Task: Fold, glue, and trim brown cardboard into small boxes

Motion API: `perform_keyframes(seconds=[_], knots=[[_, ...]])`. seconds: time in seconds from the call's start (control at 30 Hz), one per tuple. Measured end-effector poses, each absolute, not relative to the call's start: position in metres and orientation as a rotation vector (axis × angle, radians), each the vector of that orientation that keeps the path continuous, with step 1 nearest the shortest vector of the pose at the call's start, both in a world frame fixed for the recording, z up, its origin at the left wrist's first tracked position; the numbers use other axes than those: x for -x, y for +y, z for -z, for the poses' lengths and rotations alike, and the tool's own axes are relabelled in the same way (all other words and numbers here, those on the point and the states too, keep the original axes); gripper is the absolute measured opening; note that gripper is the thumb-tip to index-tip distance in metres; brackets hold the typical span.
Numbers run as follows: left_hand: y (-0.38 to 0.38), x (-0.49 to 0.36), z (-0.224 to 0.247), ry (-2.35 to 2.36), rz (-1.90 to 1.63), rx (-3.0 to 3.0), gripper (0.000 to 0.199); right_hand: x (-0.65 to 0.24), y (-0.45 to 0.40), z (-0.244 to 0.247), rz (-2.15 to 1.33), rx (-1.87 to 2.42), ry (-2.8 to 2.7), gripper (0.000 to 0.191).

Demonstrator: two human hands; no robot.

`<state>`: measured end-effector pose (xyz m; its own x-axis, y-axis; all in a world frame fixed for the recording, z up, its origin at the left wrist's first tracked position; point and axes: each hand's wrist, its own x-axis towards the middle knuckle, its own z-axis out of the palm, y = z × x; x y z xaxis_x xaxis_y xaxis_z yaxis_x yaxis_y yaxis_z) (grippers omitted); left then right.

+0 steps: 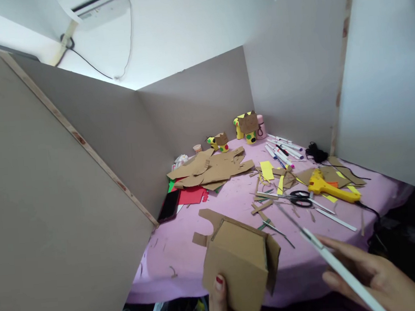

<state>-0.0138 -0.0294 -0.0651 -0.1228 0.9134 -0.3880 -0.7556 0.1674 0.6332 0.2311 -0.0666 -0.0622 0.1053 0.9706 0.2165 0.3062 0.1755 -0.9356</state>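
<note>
My left hand [220, 298] grips a small folded cardboard box [237, 254] near the table's front edge, its thumb on the near face. Flaps stick out from the box at its right side, and a curved cut-out piece rises at its upper left. The left fingers are mostly hidden behind the cardboard. At the lower right my right hand [367, 267] is closed around a white-handled craft knife [330, 258]. Its thin blade points up and left, apart from the box. Black-handled scissors [300, 198] lie beyond the blade.
A yellow glue gun [330, 189] with a cord lies at right. Cardboard sheets [212, 167], red paper [191, 195] and a phone [169, 205] lie left. Markers [284, 149] and yellow spotted figures [248, 126] stand farther back. Grey partitions [195, 94] enclose the pink-covered table [175, 254].
</note>
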Motion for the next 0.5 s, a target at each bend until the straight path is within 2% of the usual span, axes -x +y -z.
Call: perform_keyframes(seconds=[0.1,0.17,0.37,0.5], knots=[[-0.027,0.018,0.053,0.899,-1.431,-0.214,0.058,-0.234,-0.064,0.074,-0.893,1.333,-1.277,0.048],[-0.026,0.02,0.045,0.896,-1.443,-0.219,0.055,-0.23,-0.065,0.084,-0.999,1.306,-1.28,0.046],[-0.03,0.016,0.039,0.893,-1.454,-0.209,0.059,-0.19,-0.06,0.091,-1.134,1.173,-1.15,0.049],[-0.035,0.008,0.046,0.934,-1.352,-0.175,0.07,-0.166,-0.043,0.077,-1.165,0.973,-0.953,0.062]])
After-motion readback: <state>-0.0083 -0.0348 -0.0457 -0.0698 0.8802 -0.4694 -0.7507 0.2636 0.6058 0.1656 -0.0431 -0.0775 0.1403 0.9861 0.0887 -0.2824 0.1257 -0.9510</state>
